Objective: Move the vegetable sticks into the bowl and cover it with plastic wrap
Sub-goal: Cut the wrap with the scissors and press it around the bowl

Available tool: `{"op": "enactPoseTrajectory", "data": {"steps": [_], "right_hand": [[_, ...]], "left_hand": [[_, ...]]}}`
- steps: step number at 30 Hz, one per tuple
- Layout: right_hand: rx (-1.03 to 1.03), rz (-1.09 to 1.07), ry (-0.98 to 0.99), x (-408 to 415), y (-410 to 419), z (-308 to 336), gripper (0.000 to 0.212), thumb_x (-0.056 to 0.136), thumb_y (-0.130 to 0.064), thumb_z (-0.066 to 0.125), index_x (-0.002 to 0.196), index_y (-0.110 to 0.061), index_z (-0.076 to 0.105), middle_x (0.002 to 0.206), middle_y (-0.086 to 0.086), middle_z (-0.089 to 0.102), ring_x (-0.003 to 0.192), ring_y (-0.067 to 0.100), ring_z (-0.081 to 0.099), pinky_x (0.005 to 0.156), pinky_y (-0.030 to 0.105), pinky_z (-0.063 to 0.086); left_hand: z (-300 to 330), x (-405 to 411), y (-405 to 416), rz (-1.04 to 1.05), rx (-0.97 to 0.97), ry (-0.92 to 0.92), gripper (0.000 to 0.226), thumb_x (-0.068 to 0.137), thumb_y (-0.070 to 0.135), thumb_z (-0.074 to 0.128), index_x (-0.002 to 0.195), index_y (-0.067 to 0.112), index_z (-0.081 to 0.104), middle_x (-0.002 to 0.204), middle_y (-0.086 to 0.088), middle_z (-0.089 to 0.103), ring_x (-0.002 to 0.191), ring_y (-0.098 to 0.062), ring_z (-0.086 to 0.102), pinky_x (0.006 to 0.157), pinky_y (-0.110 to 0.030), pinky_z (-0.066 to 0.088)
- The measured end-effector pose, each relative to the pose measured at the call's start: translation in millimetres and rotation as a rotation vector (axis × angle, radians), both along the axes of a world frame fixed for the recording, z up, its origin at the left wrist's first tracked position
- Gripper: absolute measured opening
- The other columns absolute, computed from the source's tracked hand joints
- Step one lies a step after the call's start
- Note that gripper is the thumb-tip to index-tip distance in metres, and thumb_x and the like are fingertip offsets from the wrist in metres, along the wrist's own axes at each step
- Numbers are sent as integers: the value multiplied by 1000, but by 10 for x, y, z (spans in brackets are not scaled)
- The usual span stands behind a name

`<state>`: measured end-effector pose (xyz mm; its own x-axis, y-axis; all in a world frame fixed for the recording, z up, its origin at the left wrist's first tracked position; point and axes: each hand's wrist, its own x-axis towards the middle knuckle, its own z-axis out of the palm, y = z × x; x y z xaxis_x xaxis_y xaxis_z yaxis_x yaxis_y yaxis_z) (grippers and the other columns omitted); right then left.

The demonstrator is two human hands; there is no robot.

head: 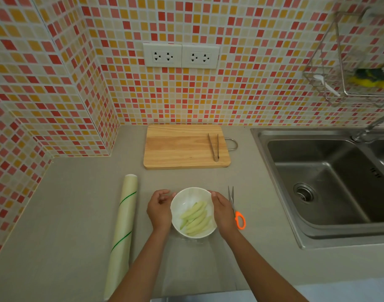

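Near the front edge of the bench (pixel 77 214), a white bowl (pixel 192 194) sits between the two hands, with the pale green vegetable sticks (pixel 195 216) already lying inside it, piled toward the near side. A sheet of plastic wrap (pixel 193 264) seems to lie over the bowl and trail toward the near edge; it is faint and its outline is hard to trace. Step in hand, as I judge it: sealing the film down around the rim. To do it well, press the film against the outer wall just below the rim, work round the bowl in small stages, keep the top drawn taut, and tuck the loose tail under at the near side without tipping the bowl. Left hand (pixel 159 211): fingers curled, half closed, touching the left side of the bowl; whether film is pinched in this grip I cannot tell. Right hand (pixel 222 211): flatter, palm and fingers laid against the right side of the rim, clenched on nothing visible. Roll of wrap (pixel 122 232) lies well left. Orange-handled scissors (pixel 236 212) lie just beside the right hand. Cutting board (pixel 182 147) with tongs (pixel 214 147) sits farther back, bare of sticks; sink (pixel 330 184) at right.
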<state>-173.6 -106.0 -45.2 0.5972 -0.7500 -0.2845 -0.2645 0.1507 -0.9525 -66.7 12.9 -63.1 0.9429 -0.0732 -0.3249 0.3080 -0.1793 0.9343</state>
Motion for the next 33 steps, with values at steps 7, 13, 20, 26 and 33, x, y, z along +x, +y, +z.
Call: {"op": "enactPoseTrajectory", "data": {"steps": [7, 13, 20, 26, 33], "right_hand": [[47, -40, -53, 16, 22, -54, 28, 98, -15, 44, 90, -19, 70, 88, 0, 71, 88, 16, 65, 78, 28, 52], [248, -4, 17, -2, -33, -116, 44, 100, -39, 38, 85, -14, 70, 74, -1, 73, 70, 11, 70, 55, 20, 52], [126, 117, 86, 65, -274, -4, 55, 101, -44, 31, 108, -3, 67, 110, 21, 68, 105, 33, 63, 98, 49, 47], [235, 246, -66, 96, -294, -40, 36, 99, -28, 45, 105, -3, 70, 106, 14, 71, 96, 24, 66, 82, 32, 53], [326, 286, 101, 139, -268, -52, 48, 94, -50, 44, 84, -16, 77, 88, 9, 75, 86, 24, 72, 74, 32, 56]], "left_hand": [[18, -81, 37, 11, 125, -210, 33, 93, 31, 57, 72, 13, 75, 70, 1, 73, 67, -11, 64, 65, -28, 48], [-45, -164, 86, -129, 120, -242, 55, 101, 44, 30, 93, 17, 77, 87, -4, 73, 94, -23, 66, 84, -38, 52], [-14, -40, 164, -258, 243, -390, 55, 95, 44, 24, 114, 16, 67, 106, 8, 64, 118, -18, 48, 97, -28, 33], [114, -373, 65, -189, -153, -189, 52, 98, 45, 26, 137, 21, 52, 122, 10, 64, 118, -1, 55, 98, -12, 37], [74, -317, -7, -124, -250, 67, 54, 97, 54, 26, 131, 27, 57, 126, -1, 64, 118, -18, 58, 107, -38, 41]]}}
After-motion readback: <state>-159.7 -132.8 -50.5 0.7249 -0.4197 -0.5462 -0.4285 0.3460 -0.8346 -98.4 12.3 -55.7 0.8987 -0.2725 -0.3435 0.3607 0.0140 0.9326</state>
